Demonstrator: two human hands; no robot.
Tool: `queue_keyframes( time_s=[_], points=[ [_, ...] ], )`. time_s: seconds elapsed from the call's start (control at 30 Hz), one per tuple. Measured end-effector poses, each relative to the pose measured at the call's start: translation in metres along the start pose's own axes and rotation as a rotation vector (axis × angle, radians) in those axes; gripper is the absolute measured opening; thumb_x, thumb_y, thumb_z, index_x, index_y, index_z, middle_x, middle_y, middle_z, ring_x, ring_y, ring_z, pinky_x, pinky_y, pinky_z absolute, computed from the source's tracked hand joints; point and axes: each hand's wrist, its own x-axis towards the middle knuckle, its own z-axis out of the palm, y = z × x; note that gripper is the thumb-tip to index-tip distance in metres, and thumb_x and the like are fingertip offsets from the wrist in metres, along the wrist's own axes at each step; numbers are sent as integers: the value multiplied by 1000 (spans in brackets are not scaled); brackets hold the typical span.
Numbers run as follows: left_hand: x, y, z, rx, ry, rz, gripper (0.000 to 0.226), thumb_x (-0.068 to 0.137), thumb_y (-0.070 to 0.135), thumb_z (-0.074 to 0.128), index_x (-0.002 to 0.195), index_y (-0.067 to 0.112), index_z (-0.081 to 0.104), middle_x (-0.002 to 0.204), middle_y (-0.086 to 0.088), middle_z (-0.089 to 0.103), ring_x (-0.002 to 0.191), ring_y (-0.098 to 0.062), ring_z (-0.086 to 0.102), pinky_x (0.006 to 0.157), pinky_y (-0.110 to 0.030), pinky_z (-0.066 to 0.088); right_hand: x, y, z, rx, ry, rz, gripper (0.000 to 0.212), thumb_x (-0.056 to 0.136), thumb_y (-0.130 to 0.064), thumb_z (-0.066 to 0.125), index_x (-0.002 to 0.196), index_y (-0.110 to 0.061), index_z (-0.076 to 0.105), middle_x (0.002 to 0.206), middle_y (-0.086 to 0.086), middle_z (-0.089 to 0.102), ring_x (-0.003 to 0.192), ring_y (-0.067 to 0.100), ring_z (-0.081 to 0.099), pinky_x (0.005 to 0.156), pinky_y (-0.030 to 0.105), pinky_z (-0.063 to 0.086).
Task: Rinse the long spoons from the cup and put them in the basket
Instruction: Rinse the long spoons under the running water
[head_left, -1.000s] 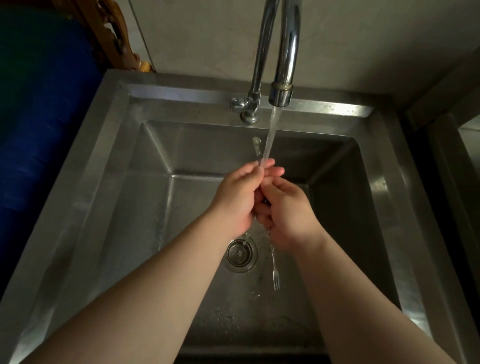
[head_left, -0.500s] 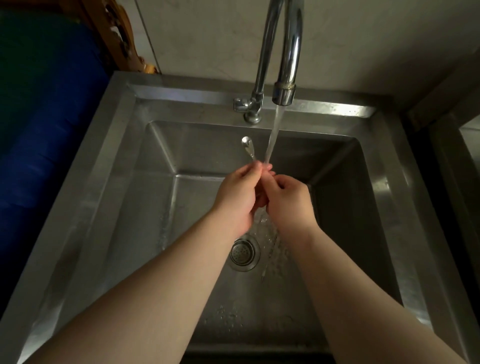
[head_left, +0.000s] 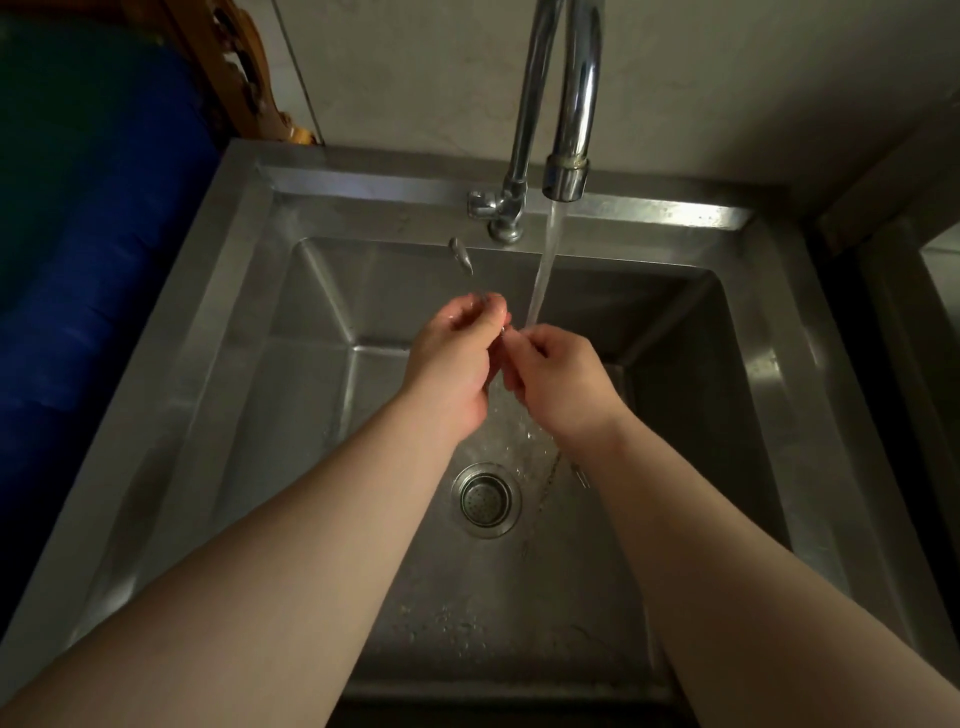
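My left hand (head_left: 451, 358) and my right hand (head_left: 558, 382) meet over the middle of the steel sink (head_left: 228, 322), both closed on a thin long spoon (head_left: 460, 255). Its small bowl sticks up and to the left above my left fingers. The handle is mostly hidden inside the hands. A thin metal tip, perhaps a fork end (head_left: 581, 475), shows below my right wrist. Water (head_left: 543, 270) runs from the tap (head_left: 566, 176) onto my right fingers. Neither cup nor basket is in view.
The drain strainer (head_left: 487, 500) lies below the hands on the wet sink floor. The tap's base and lever (head_left: 493, 208) stand on the back rim. A blue and green surface (head_left: 78, 234) is at the left, a dark gap and another counter at the right.
The spoon's bowl has swung left, away from the water stream, and my left hand has shifted left with it. My right hand stays under the stream.
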Motion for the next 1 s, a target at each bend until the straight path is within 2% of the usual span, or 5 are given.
queue_keyframes(
  time_s=[0.13,0.27,0.6,0.8,1.0],
  points=[
    [-2,-7,-3,121,-23,-16,22,96,-1,59,89,17,68,78,1,70,69,-8,66,59,-16,52,2,7,-6,116,-34,-4,20,94,-18,59,79,-10,70,55,-4,55,50,12,43,47,28,35],
    [3,-12,-2,327,21,82,18,94,10,66,80,21,67,76,3,69,75,-13,63,75,-28,50,-6,17,-6,-40,29,18,28,95,-33,56,75,-17,67,52,-7,58,48,9,50,51,29,41],
    [-11,-30,7,82,-28,-105,17,101,20,57,89,15,68,74,4,69,62,-8,63,53,-22,48,-18,28,-5,228,-34,95,30,97,-19,51,71,-15,65,47,-12,52,42,3,40,40,19,31],
    [-10,-18,-5,-40,67,-50,23,103,12,51,88,12,68,74,0,73,64,-10,68,57,-22,53,0,12,-1,-123,-56,-17,36,96,-36,57,67,-16,65,52,-6,58,45,5,48,49,25,37],
    [12,-12,-13,-47,302,-39,21,98,20,63,78,17,57,70,1,63,59,-10,59,52,-21,52,12,-2,-15,-403,-291,-88,26,99,-20,51,84,-9,68,57,-7,51,49,4,45,51,26,35]
  ],
)
